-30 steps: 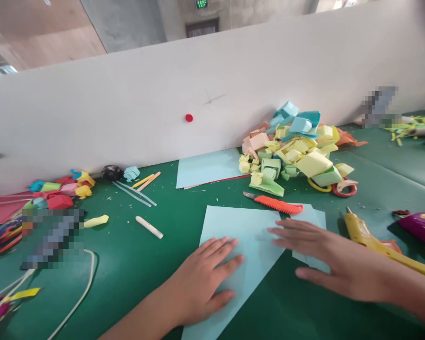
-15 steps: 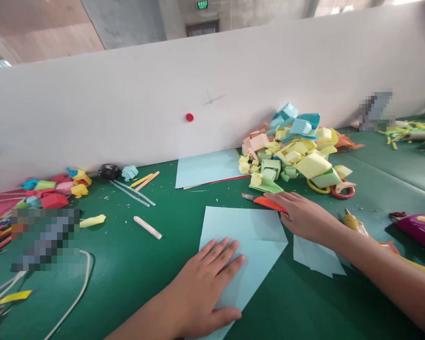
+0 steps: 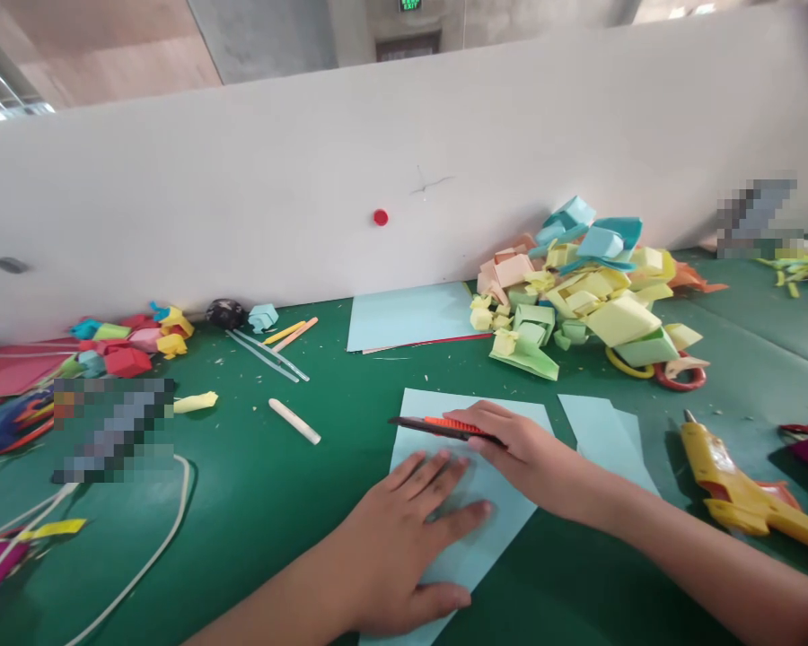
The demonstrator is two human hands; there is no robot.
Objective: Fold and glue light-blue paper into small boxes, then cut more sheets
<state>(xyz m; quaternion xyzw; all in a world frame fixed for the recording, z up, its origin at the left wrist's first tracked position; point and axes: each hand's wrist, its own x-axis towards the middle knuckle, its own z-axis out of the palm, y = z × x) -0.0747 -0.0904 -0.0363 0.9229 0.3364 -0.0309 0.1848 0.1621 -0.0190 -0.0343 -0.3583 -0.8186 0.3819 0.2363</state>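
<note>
A light-blue sheet of paper (image 3: 471, 404) lies on the green table in front of me, a crease running across it. My left hand (image 3: 417, 538) rests flat on the sheet with its fingers spread. Above the sheet's upper part, my right hand (image 3: 522, 449) grips an orange utility knife (image 3: 448, 428), its dark blade end pointing left. More light-blue paper pieces (image 3: 602, 435) lie just right of the sheet, partly behind my right forearm.
Folded paper pieces (image 3: 599, 296) are heaped at the back right, with tape rolls (image 3: 680, 372) below. A yellow glue gun (image 3: 720, 475) lies right. A white stick (image 3: 294, 422), paper stack (image 3: 410, 318), cable (image 3: 175, 520) and coloured paper shapes (image 3: 127, 345) lie left and behind. A white partition (image 3: 276, 197) stands behind.
My right hand has picked up the utility knife from the table and brought it left over the sheet. My left hand stays on the paper; the view has shifted slightly.
</note>
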